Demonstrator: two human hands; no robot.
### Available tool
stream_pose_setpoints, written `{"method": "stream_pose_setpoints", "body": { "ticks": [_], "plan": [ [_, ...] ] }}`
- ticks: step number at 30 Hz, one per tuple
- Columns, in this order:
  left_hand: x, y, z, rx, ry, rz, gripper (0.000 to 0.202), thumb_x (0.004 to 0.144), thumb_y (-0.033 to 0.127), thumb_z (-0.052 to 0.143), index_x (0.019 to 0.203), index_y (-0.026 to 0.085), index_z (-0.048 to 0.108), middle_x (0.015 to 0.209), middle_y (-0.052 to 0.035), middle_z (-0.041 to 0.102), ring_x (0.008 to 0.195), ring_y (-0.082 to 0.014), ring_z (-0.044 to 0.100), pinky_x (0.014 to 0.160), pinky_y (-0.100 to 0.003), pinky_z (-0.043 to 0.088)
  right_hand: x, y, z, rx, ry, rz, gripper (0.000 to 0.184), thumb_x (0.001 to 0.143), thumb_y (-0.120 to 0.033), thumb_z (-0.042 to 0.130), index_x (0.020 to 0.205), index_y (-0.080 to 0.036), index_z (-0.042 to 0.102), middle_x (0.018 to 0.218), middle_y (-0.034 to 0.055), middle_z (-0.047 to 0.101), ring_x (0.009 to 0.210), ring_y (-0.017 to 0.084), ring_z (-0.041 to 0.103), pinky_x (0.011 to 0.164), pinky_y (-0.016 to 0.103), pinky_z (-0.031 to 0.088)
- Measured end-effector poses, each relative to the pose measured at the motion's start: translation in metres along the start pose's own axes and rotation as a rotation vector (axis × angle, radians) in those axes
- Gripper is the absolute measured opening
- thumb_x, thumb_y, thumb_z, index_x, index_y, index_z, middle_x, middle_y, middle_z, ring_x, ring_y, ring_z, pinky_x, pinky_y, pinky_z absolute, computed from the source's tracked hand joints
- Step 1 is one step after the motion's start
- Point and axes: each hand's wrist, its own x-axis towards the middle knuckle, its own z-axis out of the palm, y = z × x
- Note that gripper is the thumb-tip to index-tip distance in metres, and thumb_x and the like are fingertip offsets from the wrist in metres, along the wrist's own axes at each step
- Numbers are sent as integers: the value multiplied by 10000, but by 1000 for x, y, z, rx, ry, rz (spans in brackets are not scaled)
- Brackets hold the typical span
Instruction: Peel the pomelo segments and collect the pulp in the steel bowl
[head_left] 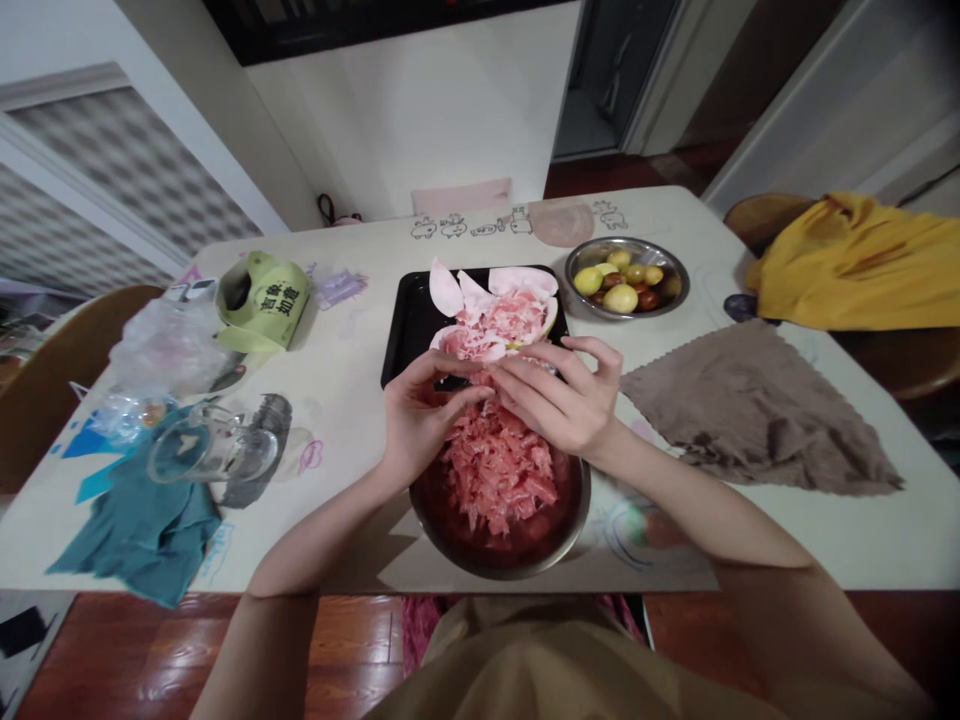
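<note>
My left hand (421, 412) and my right hand (561, 395) meet over a steel bowl (501, 563) filled with shredded pink pomelo flesh (499, 472). Both hands have their fingers pinched together on a piece of pink pomelo flesh (484, 381) held between them above the bowl's far rim. Just beyond my hands a black tray (405, 330) carries an opened pomelo with pale pink peel (495, 305) spread out like petals.
A smaller steel bowl of yellow and red fruits (626, 277) stands right of the tray. A brown cloth (750, 410) lies at right, a yellow cloth (862, 260) on a chair. At left lie a glass jug (214, 445), a teal cloth (142, 520), plastic wrap (161, 345) and a green bag (262, 300).
</note>
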Motion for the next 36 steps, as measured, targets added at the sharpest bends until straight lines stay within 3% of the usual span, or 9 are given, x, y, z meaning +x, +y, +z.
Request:
{"method": "stream_pose_setpoints", "body": {
  "ticks": [8,14,20,26,32,36],
  "plan": [
    [-3,3,3,-18,-12,-43,200,786,316,868,908,194,768,909,-55,786,868,-162,742,745,-269,637,1,2,0,30,-59,45,106,950,-256,686,992,-327,753,993,-71,810,940,174,708,955,443,397],
    [-1,3,-1,-8,-3,-46,188,787,283,866,920,191,771,924,-55,800,885,-175,758,749,-270,648,8,6,-3,161,-92,108,184,950,-258,686,1089,-363,746,1010,-75,804,982,178,699,1031,483,366],
    [-5,7,0,-22,-21,-55,196,799,317,856,924,185,783,938,-66,804,898,-181,764,765,-270,658,2,1,-8,108,-102,33,182,947,-205,679,1038,-339,762,1036,-63,805,1006,178,722,1021,468,411],
    [-7,7,1,-37,-47,-50,143,777,230,872,884,202,780,916,-42,799,887,-151,761,784,-238,653,3,0,-8,4,-41,-97,107,948,-220,678,909,-292,747,1024,-67,806,993,167,729,942,429,437],
    [-5,8,0,-16,-94,-32,142,815,207,836,944,202,778,992,-54,800,963,-174,762,813,-269,670,11,2,-7,98,-94,138,110,969,-276,643,889,-305,711,918,-89,801,866,159,715,959,454,403],
    [-5,9,-2,13,-37,1,196,818,164,827,999,221,775,999,-30,802,961,-152,763,832,-243,664,15,2,-8,84,3,51,57,920,-257,709,968,-287,698,962,-89,811,911,162,724,1010,446,391]
  ]
}}
